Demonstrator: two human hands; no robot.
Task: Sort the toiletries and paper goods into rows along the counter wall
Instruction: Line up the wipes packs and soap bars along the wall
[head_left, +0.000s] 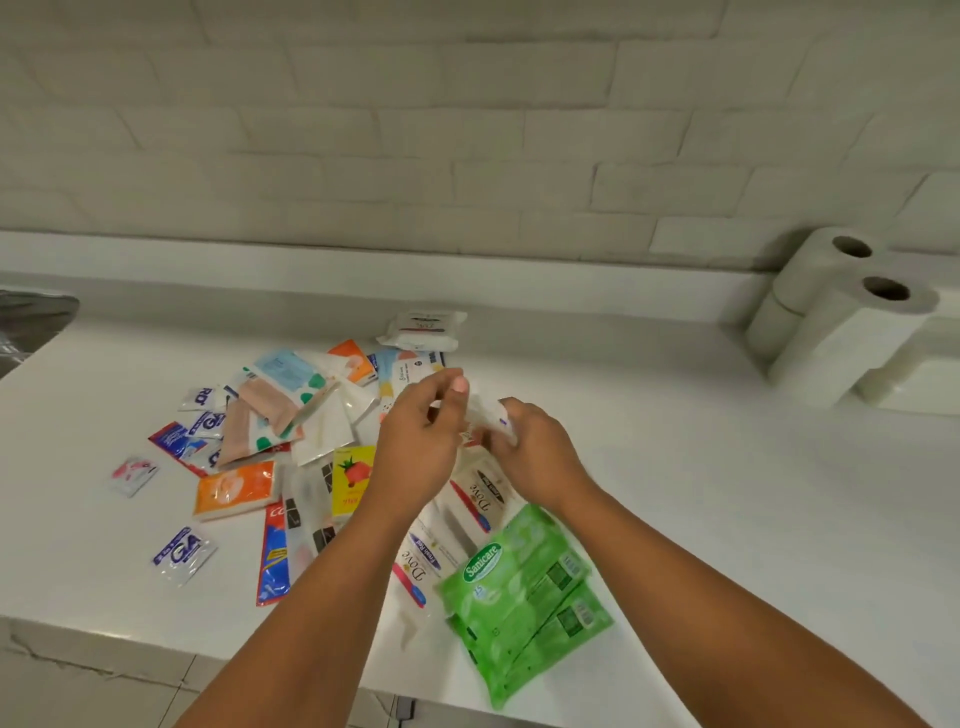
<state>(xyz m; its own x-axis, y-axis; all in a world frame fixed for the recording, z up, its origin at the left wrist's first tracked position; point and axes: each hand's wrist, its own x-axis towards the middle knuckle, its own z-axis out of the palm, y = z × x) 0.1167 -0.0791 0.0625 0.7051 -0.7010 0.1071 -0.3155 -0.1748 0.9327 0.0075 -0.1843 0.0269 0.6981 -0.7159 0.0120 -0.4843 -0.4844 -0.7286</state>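
A heap of small toiletry packets lies on the white counter (701, 467). My left hand (421, 441) and my right hand (540, 452) meet above the heap, and both pinch one small white sachet (491, 418) between them. Beneath my wrists lie Dove sachets (480, 493). Two green Sanicare wipe packs (524, 587) sit near the front edge. An orange tissue pack (236, 488), a yellow strawberry sachet (352, 475) and a red toothpaste sachet (274, 556) lie to the left. A white wipes pack (423, 328) rests nearest the wall.
White paper rolls (841, 312) are stacked at the back right against the tiled wall (467, 130). Loose blue-and-white sachets (184, 553) and a pink one (134, 473) are scattered at the left. A dark sink edge (31, 317) shows at far left.
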